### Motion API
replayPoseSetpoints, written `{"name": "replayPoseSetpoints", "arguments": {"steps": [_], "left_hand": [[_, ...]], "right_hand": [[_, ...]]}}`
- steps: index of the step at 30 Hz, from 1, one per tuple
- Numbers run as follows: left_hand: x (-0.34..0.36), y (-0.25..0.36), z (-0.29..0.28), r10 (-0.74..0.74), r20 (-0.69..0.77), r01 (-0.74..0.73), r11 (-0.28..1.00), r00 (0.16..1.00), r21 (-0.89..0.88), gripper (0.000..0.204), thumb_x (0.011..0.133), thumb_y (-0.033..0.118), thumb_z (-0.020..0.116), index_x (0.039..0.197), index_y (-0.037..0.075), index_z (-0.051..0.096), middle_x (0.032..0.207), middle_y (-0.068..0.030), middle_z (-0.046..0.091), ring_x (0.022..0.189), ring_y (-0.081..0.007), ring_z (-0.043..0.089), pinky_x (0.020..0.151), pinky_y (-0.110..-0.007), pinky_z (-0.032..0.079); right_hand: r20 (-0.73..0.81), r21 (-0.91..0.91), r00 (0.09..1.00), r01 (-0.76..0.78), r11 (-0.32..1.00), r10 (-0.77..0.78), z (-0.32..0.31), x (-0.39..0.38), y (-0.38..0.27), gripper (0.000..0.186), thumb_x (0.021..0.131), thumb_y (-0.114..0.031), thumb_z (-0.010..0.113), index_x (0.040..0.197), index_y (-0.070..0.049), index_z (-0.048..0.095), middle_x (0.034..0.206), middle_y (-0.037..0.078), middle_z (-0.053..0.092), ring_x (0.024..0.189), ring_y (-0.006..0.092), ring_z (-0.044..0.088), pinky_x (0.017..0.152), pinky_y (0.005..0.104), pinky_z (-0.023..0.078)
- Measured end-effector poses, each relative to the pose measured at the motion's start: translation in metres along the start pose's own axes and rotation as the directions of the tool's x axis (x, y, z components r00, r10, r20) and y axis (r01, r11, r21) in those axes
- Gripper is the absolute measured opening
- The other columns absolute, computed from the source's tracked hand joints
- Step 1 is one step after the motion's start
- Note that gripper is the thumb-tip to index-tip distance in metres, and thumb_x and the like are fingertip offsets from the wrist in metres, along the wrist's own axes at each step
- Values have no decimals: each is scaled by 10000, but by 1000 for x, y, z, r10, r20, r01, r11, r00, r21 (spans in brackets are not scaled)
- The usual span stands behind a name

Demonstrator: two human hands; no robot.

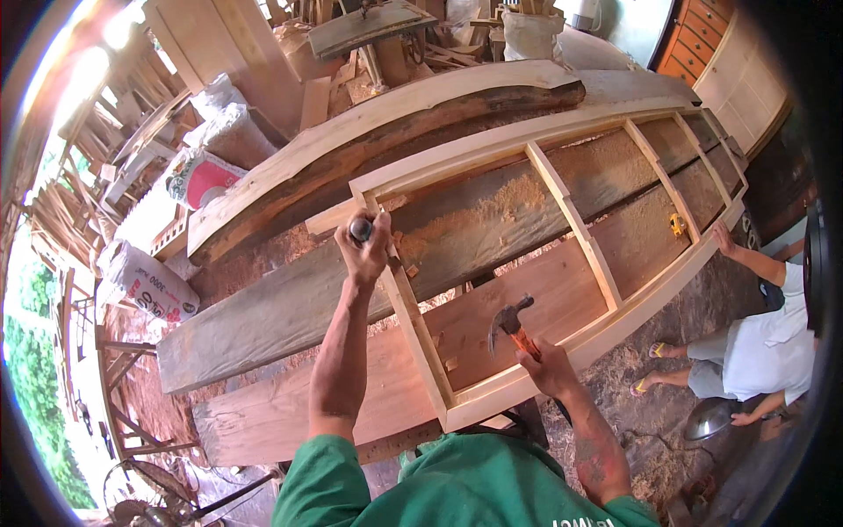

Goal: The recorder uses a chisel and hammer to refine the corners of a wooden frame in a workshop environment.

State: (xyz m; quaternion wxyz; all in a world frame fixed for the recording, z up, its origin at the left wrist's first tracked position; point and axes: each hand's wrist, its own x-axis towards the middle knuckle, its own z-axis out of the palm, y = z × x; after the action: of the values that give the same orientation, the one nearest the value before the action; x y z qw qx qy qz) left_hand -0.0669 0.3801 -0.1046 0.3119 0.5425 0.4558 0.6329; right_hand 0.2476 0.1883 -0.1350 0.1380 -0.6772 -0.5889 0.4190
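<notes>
A pale wooden frame [411, 321] with several crossbars lies over thick planks. At its far left corner my left hand [362, 255] is closed around what looks like a chisel [361, 230], its dark round handle end facing up and its blade hidden. My right hand [551, 369] grips the orange handle of a claw hammer [509, 318] just above the frame's near rail. The hammer head is raised over the open panel, apart from the chisel. Wood chips lie near the frame's left bar.
Another person's hand [724, 238] rests on the frame's right end; their other hand is at a shiny dome-shaped thing [709, 420]. A yellow tool [677, 225] lies by a crossbar. Beyond is a thick live-edge slab [395, 110]; filled sacks [149, 281] stand left.
</notes>
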Motion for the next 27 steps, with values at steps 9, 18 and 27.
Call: {"name": "replayPoseSetpoints", "arguments": {"steps": [9, 18, 27], "left_hand": [[47, -13, -22, -212, -90, 171, 927, 973, -334, 251, 868, 158, 612, 683, 11, 525, 495, -68, 521, 369, -129, 467, 367, -265, 375], [10, 5, -6, -44, 47, 52, 982, 998, -180, 252, 893, 101, 615, 670, 30, 525, 500, -29, 513, 409, -91, 480, 391, -243, 375], [3, 7, -6, 5, 74, 4, 993, 997, -121, 250, 884, 124, 620, 673, 20, 534, 515, -35, 514, 423, -100, 488, 405, -262, 386]], "right_hand": [[-72, 152, 979, 199, 968, -190, -30, 11, -67, 384, 932, -323, 641, 1064, 37, 621, 787, 240, 649, 729, 313, 664, 662, 400, 494], [-37, 225, 993, 121, 967, -116, -21, -14, -39, 405, 925, -351, 650, 1060, 30, 623, 774, 185, 639, 701, 252, 612, 674, 383, 489], [-95, 247, 988, 140, 959, -120, -17, -19, -39, 375, 918, -294, 654, 1096, 35, 620, 798, 144, 649, 720, 197, 601, 676, 357, 486]]}}
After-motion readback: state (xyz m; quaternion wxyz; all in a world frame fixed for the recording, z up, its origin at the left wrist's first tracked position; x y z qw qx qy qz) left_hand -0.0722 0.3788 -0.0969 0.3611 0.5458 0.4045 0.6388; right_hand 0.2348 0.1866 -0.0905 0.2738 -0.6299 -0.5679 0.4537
